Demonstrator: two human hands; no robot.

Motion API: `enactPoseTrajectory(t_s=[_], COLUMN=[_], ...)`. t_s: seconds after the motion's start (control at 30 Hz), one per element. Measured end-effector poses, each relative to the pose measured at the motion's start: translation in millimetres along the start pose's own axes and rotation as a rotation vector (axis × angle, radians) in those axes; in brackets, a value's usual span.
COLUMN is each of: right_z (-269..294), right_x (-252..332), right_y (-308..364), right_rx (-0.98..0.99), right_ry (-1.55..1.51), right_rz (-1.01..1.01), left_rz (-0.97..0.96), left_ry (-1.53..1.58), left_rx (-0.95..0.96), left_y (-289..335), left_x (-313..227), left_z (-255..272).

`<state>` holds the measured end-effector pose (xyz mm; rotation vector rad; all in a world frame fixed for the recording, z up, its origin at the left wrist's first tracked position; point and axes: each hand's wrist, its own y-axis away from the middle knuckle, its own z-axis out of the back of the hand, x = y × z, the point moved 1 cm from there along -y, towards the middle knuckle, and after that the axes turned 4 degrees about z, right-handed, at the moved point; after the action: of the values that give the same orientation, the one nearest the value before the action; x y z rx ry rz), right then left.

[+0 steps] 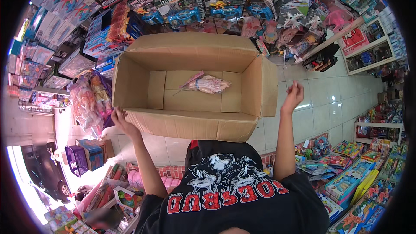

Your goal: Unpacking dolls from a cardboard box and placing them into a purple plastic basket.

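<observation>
An open cardboard box (pixel 195 123) stands in front of me with its flaps folded outward. On its floor lies one doll in a clear plastic bag (pixel 210 84). My left hand (pixel 123 121) is at the box's near left corner, fingers apart and holding nothing; whether it touches the cardboard I cannot tell. Just beyond that hand hangs a bunch of bagged dolls (pixel 89 99), some in purple wrapping. My right hand (pixel 294 97) is raised in the air to the right of the box, with loosely bent fingers and nothing visible in them.
Hanging toy packs (pixel 184 6) line the far side behind the box. Boxed toys (pixel 351 182) are stacked at the near right. A white shelf rack (pixel 368 54) stands far right on the tiled floor (pixel 318 97). A purple crate (pixel 74 160) sits at the left.
</observation>
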<state>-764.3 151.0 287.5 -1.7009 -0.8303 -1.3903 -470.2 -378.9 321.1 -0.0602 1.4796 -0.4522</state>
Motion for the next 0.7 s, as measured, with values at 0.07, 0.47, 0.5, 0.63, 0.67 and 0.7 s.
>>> enactPoseTrajectory(t_s=[0.07, 0.47, 0.5, 0.63, 0.67, 0.7], right_z=[-56, -201, -204, -199, -204, -203], right_x=[49, -110, -115, -132, -112, -98], right_y=[19, 85, 87, 86, 91, 92], right_rx=[0.053, 0.962, 1.044, 1.069, 1.085, 1.08], right_ry=[-0.007, 0.784, 0.847, 0.95, 0.987, 1.023], right_rz=[0.097, -0.389, -0.697, -0.742, -0.776, -0.807], left_rz=[0.079, 0.13, 0.129, 0.112, 0.151, 0.148], left_ry=[-0.048, -0.888, -0.886, -1.081, -1.119, -1.114], left_rx=[0.302, 1.809, 1.818, 1.754, 1.725, 1.738], left_y=[-8, -14, -13, -8, -6, -1], left_x=[-33, 69, 84, 135, 151, 158], left_z=[-47, -277, -282, -298, -293, -293])
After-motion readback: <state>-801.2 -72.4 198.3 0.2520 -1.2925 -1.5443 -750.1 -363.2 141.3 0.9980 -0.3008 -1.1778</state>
